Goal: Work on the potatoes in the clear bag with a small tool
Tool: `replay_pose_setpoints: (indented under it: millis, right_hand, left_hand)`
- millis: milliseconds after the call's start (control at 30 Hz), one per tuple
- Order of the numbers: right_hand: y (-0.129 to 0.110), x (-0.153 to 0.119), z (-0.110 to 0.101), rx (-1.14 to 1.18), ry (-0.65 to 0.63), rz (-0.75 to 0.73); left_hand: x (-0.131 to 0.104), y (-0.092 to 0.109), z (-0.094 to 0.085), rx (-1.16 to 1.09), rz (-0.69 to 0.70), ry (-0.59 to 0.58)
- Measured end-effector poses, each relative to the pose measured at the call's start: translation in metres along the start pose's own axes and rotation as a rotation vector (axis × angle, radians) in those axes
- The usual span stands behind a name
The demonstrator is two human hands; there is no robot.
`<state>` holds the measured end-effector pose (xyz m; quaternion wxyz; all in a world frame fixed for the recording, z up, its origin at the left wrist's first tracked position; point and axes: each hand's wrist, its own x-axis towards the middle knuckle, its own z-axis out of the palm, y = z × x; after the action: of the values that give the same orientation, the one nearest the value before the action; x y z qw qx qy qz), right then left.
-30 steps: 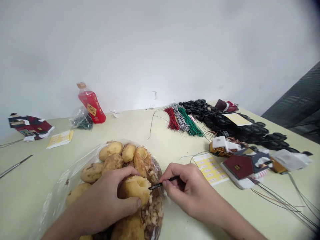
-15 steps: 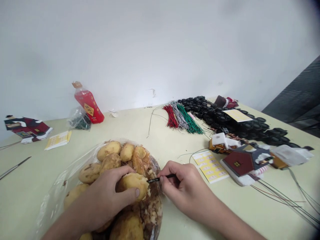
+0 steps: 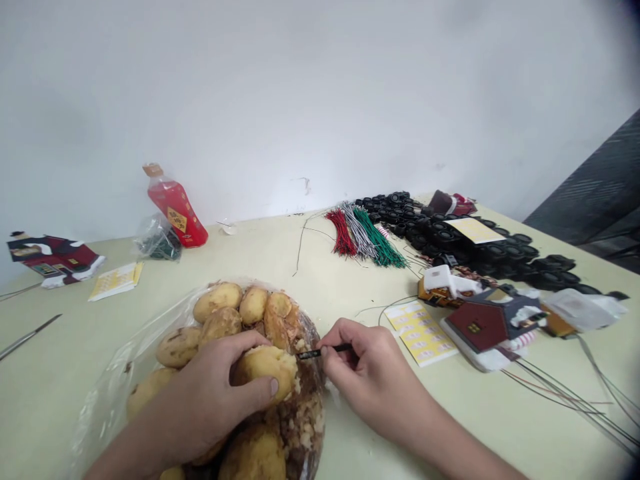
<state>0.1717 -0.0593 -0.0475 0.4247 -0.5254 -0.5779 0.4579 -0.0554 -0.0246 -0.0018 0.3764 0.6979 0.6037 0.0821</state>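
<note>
A yellow potato (image 3: 267, 373) with a rough, broken right end is held in my left hand (image 3: 200, 393), thumb in front and fingers behind it. My right hand (image 3: 370, 373) pinches a thin dark tool (image 3: 311, 354), whose tip lies at the potato's upper right edge; whether they touch is hard to tell. Under both is a clear plastic bag (image 3: 117, 367) with several more potatoes (image 3: 220, 301). Crumbled bits and brown peel (image 3: 305, 417) lie at the bag's right side.
Behind stand a red bottle (image 3: 177, 212) and a small bag (image 3: 159, 240). Bundled wires (image 3: 367, 233), black round parts (image 3: 440, 233), sticker sheets (image 3: 420, 333) and small model houses (image 3: 483, 327) lie right. A left house (image 3: 55, 257) and pointed metal tool (image 3: 30, 337) are at the left.
My right hand has shifted slightly, and the dark tool's tip has risen a little along the potato's broken edge. The left hand's grip looks the same.
</note>
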Motion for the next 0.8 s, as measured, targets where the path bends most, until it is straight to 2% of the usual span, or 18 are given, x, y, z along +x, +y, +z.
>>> replay_pose_setpoints:
  millis: [100,233,400,500,633,800]
  right_hand:
    - [0.001,-0.001,0.0,0.031,-0.03,0.042]
    - [0.0,-0.002,0.001,0.021,0.002,0.034]
    - [-0.004,0.0,0.0,0.048,-0.014,0.099]
    - [-0.007,0.0,-0.001,0.034,0.013,0.118]
    - [-0.009,0.0,-0.001,0.118,-0.056,0.181]
    - [-0.01,0.002,0.0,0.059,0.013,0.183]
  left_hand:
    - [-0.001,0.001,0.0,0.009,-0.01,0.041]
    - [0.001,-0.003,0.001,0.004,0.024,-0.033]
    - [0.003,-0.008,0.0,-0.001,0.033,-0.025]
    - [0.001,-0.004,-0.001,-0.028,0.036,-0.023]
    - [-0.003,0.006,-0.001,-0.005,0.016,-0.014]
    - [-0.004,0.011,-0.001,-0.005,0.033,-0.018]
